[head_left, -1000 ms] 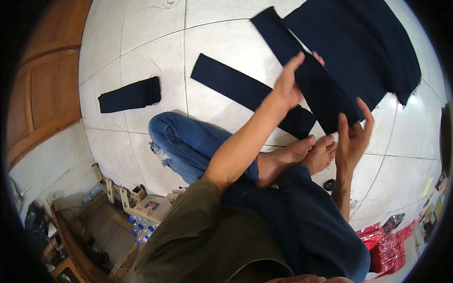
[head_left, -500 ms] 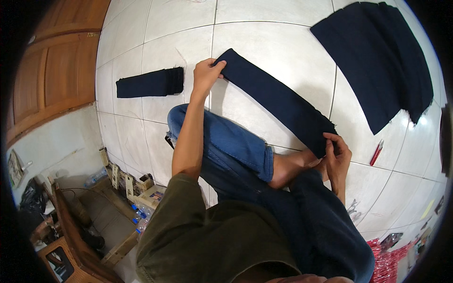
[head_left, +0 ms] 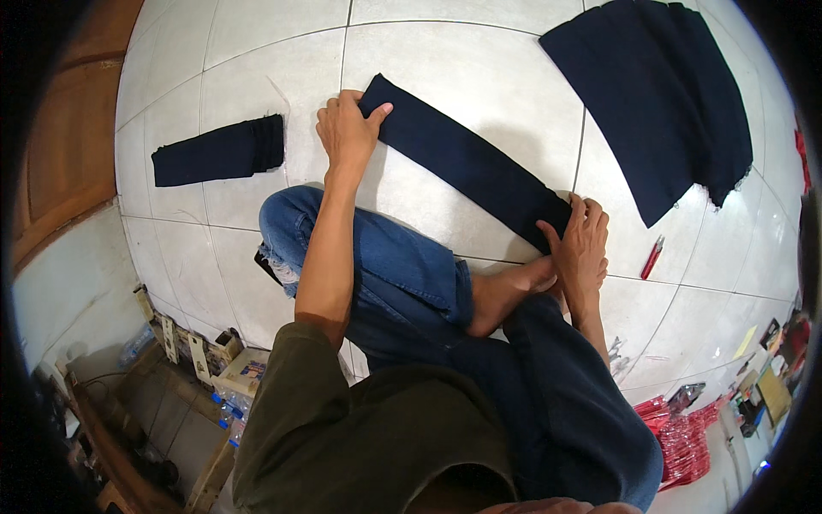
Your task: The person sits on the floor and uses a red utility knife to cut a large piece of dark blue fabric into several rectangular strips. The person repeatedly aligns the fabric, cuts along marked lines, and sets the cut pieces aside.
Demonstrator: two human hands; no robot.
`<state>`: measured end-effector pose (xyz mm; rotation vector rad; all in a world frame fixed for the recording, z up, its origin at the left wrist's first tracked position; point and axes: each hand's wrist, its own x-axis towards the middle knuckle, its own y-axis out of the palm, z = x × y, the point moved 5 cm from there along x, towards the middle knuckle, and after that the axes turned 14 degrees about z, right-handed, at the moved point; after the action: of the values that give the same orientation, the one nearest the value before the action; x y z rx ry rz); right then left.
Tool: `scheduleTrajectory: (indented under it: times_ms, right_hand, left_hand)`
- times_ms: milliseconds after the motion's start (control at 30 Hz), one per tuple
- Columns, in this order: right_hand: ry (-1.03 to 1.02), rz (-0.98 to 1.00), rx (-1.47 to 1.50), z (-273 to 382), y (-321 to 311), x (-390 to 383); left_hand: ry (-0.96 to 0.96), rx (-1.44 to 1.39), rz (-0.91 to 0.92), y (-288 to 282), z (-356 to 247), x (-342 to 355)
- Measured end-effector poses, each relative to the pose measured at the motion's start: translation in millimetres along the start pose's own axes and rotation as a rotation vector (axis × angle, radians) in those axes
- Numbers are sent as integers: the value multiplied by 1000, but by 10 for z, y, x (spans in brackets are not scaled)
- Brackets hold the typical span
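A long dark navy strip of fabric (head_left: 467, 163) stretches slantwise in front of me, from upper left to lower right. My left hand (head_left: 349, 133) grips its far left end, thumb on top and fingers at the edge and underneath. At the near right end, my right hand (head_left: 579, 240) has its thumb on the cloth and its fingers around the end edge. Left of the strip lies a short stack of folded navy fabric (head_left: 218, 152). To the right, a large navy fabric piece (head_left: 651, 103) with a frayed lower edge is spread on the floor.
A red pen-like tool (head_left: 652, 257) lies on the white tiled floor (head_left: 479, 60), below the large fabric. My crossed legs in jeans (head_left: 394, 257) are close under the strip. Wooden doors (head_left: 73, 146) stand at left; plastic bottles (head_left: 227, 411) and shiny red material (head_left: 685, 445) are lower down.
The strip has been lowered and looks flatter. My right hand has turned from a fingertip pinch to a wider hold over the end. The whole view has shifted slightly.
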<state>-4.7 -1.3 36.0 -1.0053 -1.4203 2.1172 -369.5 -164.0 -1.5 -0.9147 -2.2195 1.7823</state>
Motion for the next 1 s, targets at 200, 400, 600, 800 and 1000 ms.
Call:
scheduleTrajectory:
  times_ms: [200,400,600,800,1000]
  right_hand:
    - [25,292,361,-205,146,251]
    - [-101,472,782,828,-387,449]
    - [-677,645,918,2933,-368,1041]
    - [-630,835,1005,4429,75,1459]
    - [-610,901,1062,4405,660,1772]
  left_hand:
    - [23,-281,166,38,24,83]
    - [-38,-494,-73,-1221,1152,-98]
    - [-226,-647,-201,-2497,2967,-279]
    - [-410,-593,-352,-2946,4214,25]
    - [-534,-518,-304,-2225,5113,505]
